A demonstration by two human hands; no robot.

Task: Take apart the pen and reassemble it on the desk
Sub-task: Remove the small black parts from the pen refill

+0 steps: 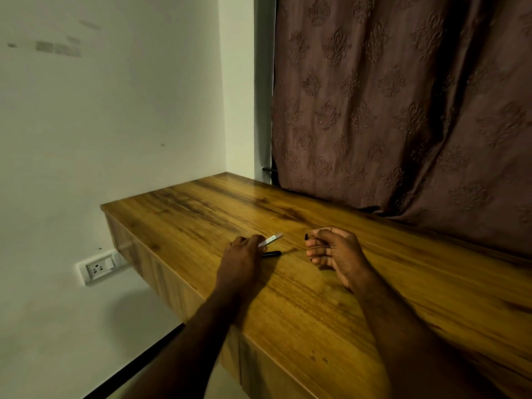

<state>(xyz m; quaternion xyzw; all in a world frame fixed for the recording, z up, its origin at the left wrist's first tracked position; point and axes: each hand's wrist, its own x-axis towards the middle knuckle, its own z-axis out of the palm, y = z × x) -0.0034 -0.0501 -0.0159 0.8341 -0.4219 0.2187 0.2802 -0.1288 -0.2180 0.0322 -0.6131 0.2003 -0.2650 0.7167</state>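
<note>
My left hand point(244, 250) rests on the wooden desk point(316, 298) and grips a pale, clear pen barrel point(272, 239) that points up and to the right. A black pen cap point(271, 254) lies flat on the desk just below that barrel, beside my left fingers. My right hand point(335, 249) hovers a short way to the right, fingers curled around a thin refill point(315, 242) whose small black end piece point(306, 237) sticks out to the left. The two hands are apart, with a gap of bare wood between them.
The desk's left edge point(172, 283) drops off close to my left forearm. A white wall with a power socket point(99, 267) is on the left. A brown patterned curtain point(403, 110) hangs along the desk's far side.
</note>
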